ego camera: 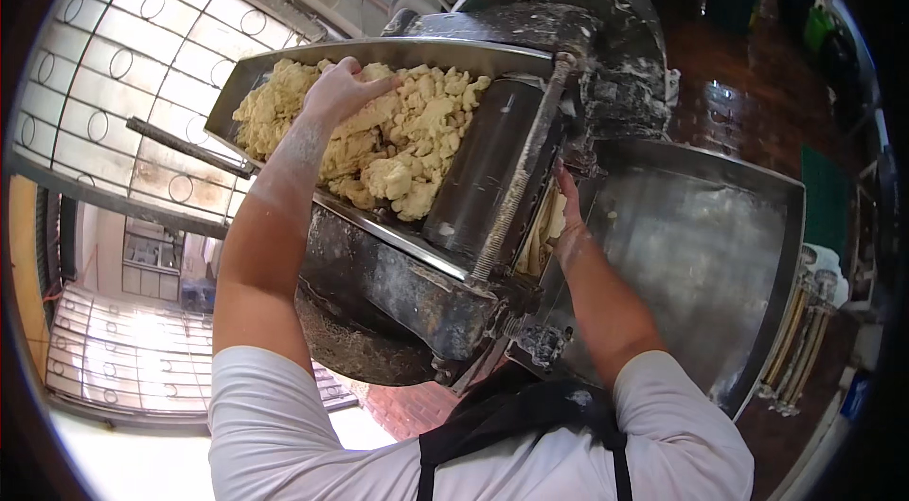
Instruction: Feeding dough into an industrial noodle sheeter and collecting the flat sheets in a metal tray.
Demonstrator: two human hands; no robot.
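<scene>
Crumbly pale-yellow dough (398, 178) fills the metal feed tray (398, 48) of a dough sheeter. My left hand (346, 90) lies on top of this dough, thumb and fingers spread; I see no separate piece in its grasp. To the right of the dough is the smooth dark roller (490, 153), with a coiled spring on a rod (515, 206) beside it. Below the roller's right side, my right hand (569, 217) is upright against folded sheeted dough (541, 234). Its palm side is turned away, so whether it grips the sheet is unclear.
A wide metal tray (682, 252) with raised edges extends right of the sheeter. The machine's floury housing (618, 60) rises behind the roller. A handle-like bar (188, 146) sticks out left towards the barred window (121, 68). Rolling pins (802, 337) are at far right.
</scene>
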